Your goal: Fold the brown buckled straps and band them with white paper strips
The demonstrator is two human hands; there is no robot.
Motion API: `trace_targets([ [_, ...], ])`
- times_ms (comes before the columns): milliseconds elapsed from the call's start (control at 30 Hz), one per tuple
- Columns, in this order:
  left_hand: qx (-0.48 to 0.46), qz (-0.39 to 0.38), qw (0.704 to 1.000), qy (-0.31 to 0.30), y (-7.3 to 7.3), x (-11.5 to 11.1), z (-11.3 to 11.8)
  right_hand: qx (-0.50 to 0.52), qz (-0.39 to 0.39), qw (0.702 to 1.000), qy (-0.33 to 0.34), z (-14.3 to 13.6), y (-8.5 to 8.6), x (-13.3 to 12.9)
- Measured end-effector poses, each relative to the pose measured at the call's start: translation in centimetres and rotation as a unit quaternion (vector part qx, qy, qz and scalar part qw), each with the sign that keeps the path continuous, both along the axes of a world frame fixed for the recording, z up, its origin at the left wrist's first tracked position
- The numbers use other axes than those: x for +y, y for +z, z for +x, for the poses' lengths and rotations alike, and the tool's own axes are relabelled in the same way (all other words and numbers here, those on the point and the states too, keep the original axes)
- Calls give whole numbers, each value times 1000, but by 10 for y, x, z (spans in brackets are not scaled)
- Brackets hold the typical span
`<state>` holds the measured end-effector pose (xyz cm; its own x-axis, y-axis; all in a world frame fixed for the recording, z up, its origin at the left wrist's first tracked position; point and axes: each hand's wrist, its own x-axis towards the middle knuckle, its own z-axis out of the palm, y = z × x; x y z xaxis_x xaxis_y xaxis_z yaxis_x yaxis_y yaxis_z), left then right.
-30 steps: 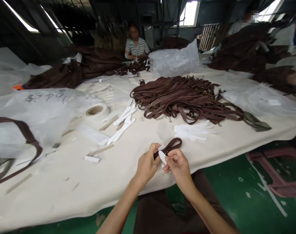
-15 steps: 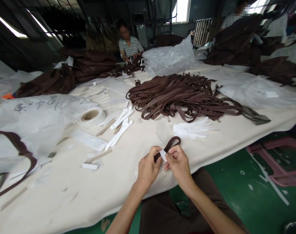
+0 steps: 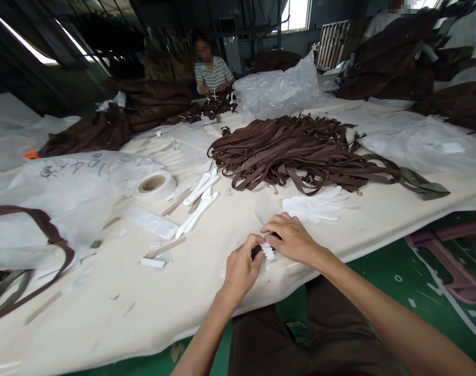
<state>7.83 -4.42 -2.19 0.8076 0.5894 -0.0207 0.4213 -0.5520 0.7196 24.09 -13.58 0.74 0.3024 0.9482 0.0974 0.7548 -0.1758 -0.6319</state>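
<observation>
At the table's near edge, my left hand (image 3: pixel 242 265) pinches a folded brown strap (image 3: pixel 256 251) between thumb and fingers. A white strip with a jagged edge (image 3: pixel 268 253) is around or against the strap, between my two hands. My right hand (image 3: pixel 294 239) curls over the strap's other end from above, its thumb and fingers closed on it. Most of the strap is hidden by my fingers. Just beyond my right hand lies a white glove (image 3: pixel 320 204).
A heap of brown straps with metal hooks (image 3: pixel 296 151) lies ahead. To the left are white toothed plastic strips (image 3: pixel 198 211), a tape roll (image 3: pixel 153 185) and plastic bags (image 3: pixel 65 177). A co-worker (image 3: pixel 213 73) sits across the table. A pink stool (image 3: pixel 449 261) stands at right.
My right hand has turned and moved over the strap's looped end, covering the loop that stuck out before. My left hand keeps its pinch. The view has shifted slightly.
</observation>
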Motion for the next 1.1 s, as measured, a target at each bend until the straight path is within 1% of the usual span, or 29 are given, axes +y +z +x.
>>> trace_targets([
  [67, 5, -3, 1000, 6, 1, 0, 0, 30, -30, 997, 65, 7, 1, 9],
  [133, 10, -4, 1000, 12, 2, 0, 1, 54, -21, 993, 99, 10, 1, 17],
  [200, 9, -5, 1000, 8, 2, 0, 1, 65, 18, 994, 83, 12, 0, 26],
  [300, -6, -15, 1000, -10, 4, 2, 1, 91, 67, 993, 18, 14, -4, 39],
  [333, -11, -20, 1000, -17, 5, 2, 1, 113, 64, 992, 8, 14, -7, 43],
  [467, -12, -59, 997, -53, 9, 4, -2, 217, -2, 976, 8, 12, -19, 50],
  [533, -11, -88, 994, -63, 11, 4, -2, 234, -7, 972, 3, 12, -22, 50],
  [600, -26, -120, 991, -51, 10, 4, -1, 241, -5, 971, 6, 12, -23, 50],
  [700, -67, -164, 984, -7, 6, 2, 3, 246, -9, 969, 8, 11, -23, 51],
  [800, -79, -178, 981, 3, 0, 1, 5, 242, 1, 970, -25, 9, -24, 52],
  [867, -77, -172, 982, -10, -2, 1, 4, 245, 3, 968, -60, 7, -27, 53],
  [933, -73, -148, 986, -27, -3, 1, 2, 252, 8, 964, -89, 6, -30, 54],
  [1000, -72, -95, 992, -36, -3, 0, 1, 259, 18, 960, -105, 4, -33, 56],
  [1100, -69, -2, 997, -37, -3, -4, 0, 266, 37, 957, -111, 2, -36, 58],
])
